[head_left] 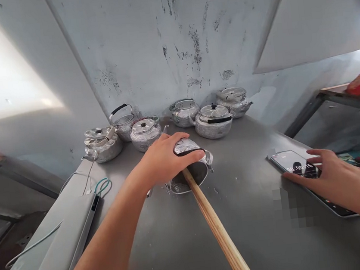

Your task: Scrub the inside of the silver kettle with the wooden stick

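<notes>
My left hand (166, 158) lies over a small dented aluminium kettle (186, 144), thumb along its black handle grip and fingers over the far side. The kettle is tipped on its side, its open mouth towards me. A pale wooden stick (216, 222) runs from the near edge of the view into that mouth; its far end is hidden inside. At the right, my right hand (341, 179) is around a smartphone (279, 162) with a timer on its screen, thumb at one long edge and fingers at the other. The phone lies on the grey table (249, 205).
Several battered aluminium kettles stand along the wall, among them a lidded one (216, 124) and one at the left (103, 148). A white power bank (68, 238) with a cable and a teal loop (103, 185) lies at the left. Shelves flank the table.
</notes>
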`<state>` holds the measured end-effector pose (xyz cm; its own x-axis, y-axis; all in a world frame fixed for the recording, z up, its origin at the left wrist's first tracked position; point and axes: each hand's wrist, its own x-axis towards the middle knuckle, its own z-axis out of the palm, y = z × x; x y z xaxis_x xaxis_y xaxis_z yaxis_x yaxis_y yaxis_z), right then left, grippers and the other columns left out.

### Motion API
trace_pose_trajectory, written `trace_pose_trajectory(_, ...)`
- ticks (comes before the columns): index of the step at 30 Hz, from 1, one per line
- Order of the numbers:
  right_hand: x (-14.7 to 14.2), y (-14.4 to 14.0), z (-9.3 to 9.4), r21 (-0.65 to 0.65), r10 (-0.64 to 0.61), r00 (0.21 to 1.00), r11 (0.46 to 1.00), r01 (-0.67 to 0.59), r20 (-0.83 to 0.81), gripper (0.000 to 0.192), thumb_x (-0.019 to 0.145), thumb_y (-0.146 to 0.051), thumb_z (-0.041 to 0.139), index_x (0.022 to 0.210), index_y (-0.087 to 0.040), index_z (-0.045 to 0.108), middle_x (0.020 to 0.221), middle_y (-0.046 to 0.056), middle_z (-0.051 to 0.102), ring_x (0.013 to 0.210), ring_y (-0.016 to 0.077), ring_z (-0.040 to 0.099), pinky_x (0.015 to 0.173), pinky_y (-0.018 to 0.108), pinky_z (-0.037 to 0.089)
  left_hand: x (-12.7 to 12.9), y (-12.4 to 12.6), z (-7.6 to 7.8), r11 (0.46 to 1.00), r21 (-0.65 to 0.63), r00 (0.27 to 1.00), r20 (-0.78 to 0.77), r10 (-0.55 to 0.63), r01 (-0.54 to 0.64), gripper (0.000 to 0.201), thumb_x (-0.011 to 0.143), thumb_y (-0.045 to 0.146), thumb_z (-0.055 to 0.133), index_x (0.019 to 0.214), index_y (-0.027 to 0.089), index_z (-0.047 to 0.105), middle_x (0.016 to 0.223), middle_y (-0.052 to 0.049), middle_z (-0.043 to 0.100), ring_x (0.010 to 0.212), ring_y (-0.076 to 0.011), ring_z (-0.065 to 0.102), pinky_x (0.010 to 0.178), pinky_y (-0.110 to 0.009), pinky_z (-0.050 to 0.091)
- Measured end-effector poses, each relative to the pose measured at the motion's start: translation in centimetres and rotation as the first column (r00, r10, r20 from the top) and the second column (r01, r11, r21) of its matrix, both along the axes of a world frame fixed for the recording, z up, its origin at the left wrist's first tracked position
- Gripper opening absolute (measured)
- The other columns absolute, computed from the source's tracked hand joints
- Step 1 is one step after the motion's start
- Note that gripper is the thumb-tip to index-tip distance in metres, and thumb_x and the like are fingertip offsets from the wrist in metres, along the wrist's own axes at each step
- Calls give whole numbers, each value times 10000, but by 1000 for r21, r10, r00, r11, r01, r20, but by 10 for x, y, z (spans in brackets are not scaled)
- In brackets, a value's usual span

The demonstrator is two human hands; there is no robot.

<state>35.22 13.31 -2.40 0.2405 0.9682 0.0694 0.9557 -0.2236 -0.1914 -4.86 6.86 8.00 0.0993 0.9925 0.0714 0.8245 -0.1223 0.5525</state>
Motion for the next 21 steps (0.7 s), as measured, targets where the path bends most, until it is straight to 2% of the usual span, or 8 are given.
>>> trace_pose_trajectory(3, 3, 3, 3, 7, 26, 999, 1000, -25, -41, 843, 773, -691, 632, 1426, -185, 466, 1421, 221, 699, 1252, 432, 685, 927, 465, 522, 0, 0, 0, 1000, 9, 1000, -3, -3, 3, 735, 888, 828, 563, 1473, 383, 585, 1382, -71, 625, 1322, -345, 564, 1163, -499, 400)
trace_pose_trajectory(7, -2, -4, 9, 28, 60, 996, 998, -58, -70, 697, 942, -635, 507, 1424, -134, 461, 1425, 270, 676, 1277, 415, 666, 904, 442, 479, 0, -1, 0, 1000, 4, 1000, 14, -25, 25, 729, 901, 820, 558, 1473, 369, 585, 1417, -71, 616, 1352, -350, 543, 1187, -499, 370)
trace_pose_trajectory(9, -7, -8, 12, 27, 43, 996, 999, -41, -83, 670, 961, -609, 504, 1424, -126, 457, 1399, 290, 684, 1268, 430, 665, 899, 453, 470, 0, -1, 1, 1000, 2, 999, 21, -24, 24, 722, 902, 816, 562, 1470, 371, 587, 1421, -68, 615, 1364, -349, 535, 1192, -495, 363)
trace_pose_trajectory(13, -13, -11, 19, 13, -4, 994, 1000, 6, -110, 675, 930, -569, 586, 1434, -141, 450, 1378, 300, 699, 1229, 457, 680, 863, 473, 479, 0, -2, 2, 1000, -6, 1000, 9, -16, 16, 740, 899, 818, 558, 1485, 367, 581, 1398, -75, 622, 1347, -361, 550, 1161, -491, 396)
trace_pose_trajectory(21, -16, -12, 21, 10, -2, 998, 1000, 3, -66, 738, 948, -604, 541, 1446, -64, 478, 1360, 305, 704, 1152, 439, 713, 816, 448, 499, 0, -1, 4, 1000, -22, 1000, 16, -16, 16, 754, 895, 819, 563, 1495, 362, 571, 1383, -87, 610, 1329, -356, 552, 1159, -507, 396)
